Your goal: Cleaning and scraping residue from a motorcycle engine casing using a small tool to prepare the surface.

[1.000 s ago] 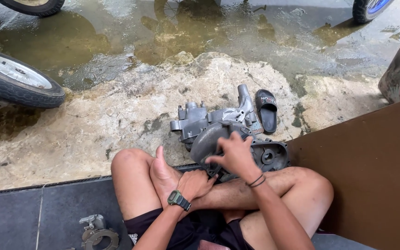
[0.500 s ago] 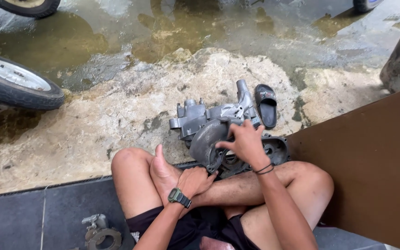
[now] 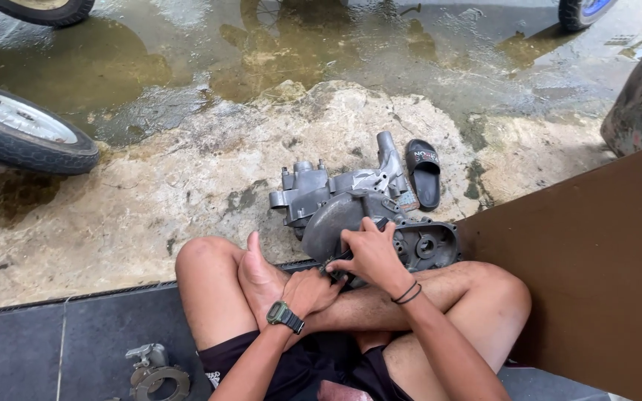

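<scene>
Right hand has slid down from the cover's top to its near edge, fingers clamped on it. Left hand sits at its 7 o'clock, curled shut, can't tell on what. Engine case lies on wet concrete past the shins, sandal at 2 o'clock.

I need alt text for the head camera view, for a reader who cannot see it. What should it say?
A person sits cross-legged on dark tiles, both hands on a grey metal engine casing lying on wet concrete: the right hand on its edge, the left hand, with a wristwatch, just below. A black sandal lies beyond it, a motorcycle wheel at left.
</scene>
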